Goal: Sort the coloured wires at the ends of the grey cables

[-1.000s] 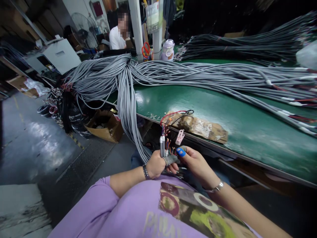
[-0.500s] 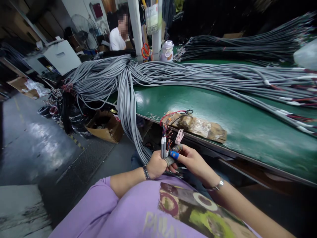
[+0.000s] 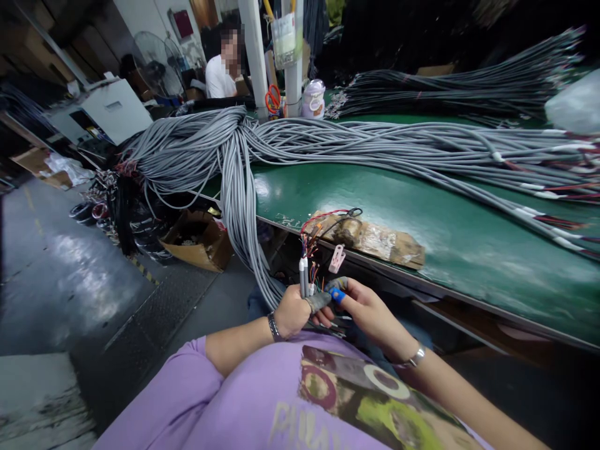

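Note:
My left hand (image 3: 295,310) is closed around several grey cables (image 3: 304,280), whose white-banded ends stand upright with thin coloured wires (image 3: 308,245) fanning out at the top. Grey tape wraps its thumb. Close to its right, my right hand (image 3: 359,303) pinches thumb and forefinger together; blue tape covers the thumb and greyish tape the forefinger. Thin wires run toward that pinch, but what lies between the fingertips is too small to make out. A pink clip (image 3: 336,259) sits at the bench edge just above both hands.
A long bundle of grey cables (image 3: 375,140) lies across the green bench (image 3: 290,187) and hangs over its edge. Taped cardboard (image 3: 389,242) rests near that edge. Black cables (image 3: 445,94) lie behind. A cardboard box (image 3: 197,240) stands below left. A person (image 3: 220,75) sits beyond the post.
My right hand has shifted slightly right, away from my left thumb, widening the gap between them. My left hand keeps its hold on the cables. The whole view has moved a little.

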The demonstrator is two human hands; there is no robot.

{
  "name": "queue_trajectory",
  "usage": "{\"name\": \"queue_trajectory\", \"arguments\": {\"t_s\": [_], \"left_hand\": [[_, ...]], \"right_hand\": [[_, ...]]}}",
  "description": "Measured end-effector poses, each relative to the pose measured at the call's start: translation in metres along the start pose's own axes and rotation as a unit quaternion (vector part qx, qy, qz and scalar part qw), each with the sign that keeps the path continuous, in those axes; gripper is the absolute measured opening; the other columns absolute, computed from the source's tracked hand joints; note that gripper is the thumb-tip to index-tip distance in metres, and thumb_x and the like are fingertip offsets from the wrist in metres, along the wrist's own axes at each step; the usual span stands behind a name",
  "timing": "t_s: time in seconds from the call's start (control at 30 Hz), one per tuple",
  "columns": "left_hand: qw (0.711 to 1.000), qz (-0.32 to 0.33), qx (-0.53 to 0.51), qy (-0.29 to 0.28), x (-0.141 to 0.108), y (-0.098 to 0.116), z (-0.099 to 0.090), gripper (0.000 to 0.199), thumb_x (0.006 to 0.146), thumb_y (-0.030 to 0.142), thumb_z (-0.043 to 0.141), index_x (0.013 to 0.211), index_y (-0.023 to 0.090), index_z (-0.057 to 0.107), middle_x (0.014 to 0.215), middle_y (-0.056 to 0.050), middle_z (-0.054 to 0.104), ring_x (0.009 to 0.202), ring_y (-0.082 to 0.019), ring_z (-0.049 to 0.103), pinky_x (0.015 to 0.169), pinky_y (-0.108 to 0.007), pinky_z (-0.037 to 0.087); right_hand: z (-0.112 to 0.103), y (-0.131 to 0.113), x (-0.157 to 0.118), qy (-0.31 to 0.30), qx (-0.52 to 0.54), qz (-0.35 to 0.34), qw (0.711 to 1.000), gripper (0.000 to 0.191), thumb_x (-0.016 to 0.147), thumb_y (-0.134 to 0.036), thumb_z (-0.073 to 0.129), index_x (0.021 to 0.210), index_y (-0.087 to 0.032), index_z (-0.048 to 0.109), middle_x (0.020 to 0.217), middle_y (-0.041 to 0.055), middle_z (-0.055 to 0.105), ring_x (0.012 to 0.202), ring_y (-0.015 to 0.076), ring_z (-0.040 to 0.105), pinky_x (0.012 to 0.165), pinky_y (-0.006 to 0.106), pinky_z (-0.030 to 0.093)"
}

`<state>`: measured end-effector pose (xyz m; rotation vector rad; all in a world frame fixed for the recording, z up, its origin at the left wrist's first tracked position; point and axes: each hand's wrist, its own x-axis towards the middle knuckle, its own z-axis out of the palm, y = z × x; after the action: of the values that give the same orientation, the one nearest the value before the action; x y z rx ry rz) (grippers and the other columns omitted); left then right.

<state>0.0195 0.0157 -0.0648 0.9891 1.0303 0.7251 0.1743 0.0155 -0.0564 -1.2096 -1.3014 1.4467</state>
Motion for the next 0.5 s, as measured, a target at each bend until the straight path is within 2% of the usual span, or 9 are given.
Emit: {"name": "queue_trajectory", "arguments": {"t_s": [0.13,0.27,0.4,0.5], "left_hand": [[1.000,0.005,-0.001,-0.005,0.000,-0.002,-0.001,0.053,0.067,0.064,0.067,0.066,0.011,0.060,0.058,-0.007,0.064,0.045,-0.013,0.060,0.040,-0.020,0.038],[0.998,0.036,-0.028,0.035,0.000,-0.004,0.000,0.050,0.071,0.060,0.066,0.065,0.011,0.058,0.057,-0.006,0.064,0.043,-0.012,0.058,0.040,-0.019,0.036],[0.994,0.030,-0.063,0.082,0.001,-0.001,0.002,0.049,0.068,0.060,0.069,0.072,0.012,0.059,0.056,-0.004,0.063,0.040,-0.011,0.056,0.039,-0.019,0.034],[0.992,0.031,-0.079,0.094,0.001,0.003,0.002,0.048,0.066,0.058,0.071,0.073,0.012,0.058,0.054,-0.003,0.062,0.039,-0.010,0.054,0.038,-0.019,0.032]], "right_hand": [[0.008,-0.001,0.000,0.016,0.041,0.012,0.999,0.036,0.074,-0.054,0.067,0.073,-0.020,0.056,0.061,-0.0014,0.055,0.055,0.0132,0.047,0.056,0.029,0.039],[0.012,-0.007,0.001,0.009,0.078,0.029,0.997,0.040,0.070,-0.058,0.068,0.072,-0.021,0.054,0.053,-0.0021,0.053,0.050,0.0134,0.046,0.053,0.029,0.038],[0.011,-0.011,0.001,0.022,0.080,0.033,0.996,0.039,0.069,-0.056,0.069,0.066,-0.021,0.052,0.053,-0.0021,0.053,0.050,0.0125,0.044,0.052,0.029,0.038],[0.009,-0.008,0.000,0.023,0.108,0.047,0.993,0.037,0.070,-0.051,0.071,0.064,-0.020,0.051,0.054,-0.0030,0.051,0.051,0.0117,0.043,0.052,0.027,0.037]]}}
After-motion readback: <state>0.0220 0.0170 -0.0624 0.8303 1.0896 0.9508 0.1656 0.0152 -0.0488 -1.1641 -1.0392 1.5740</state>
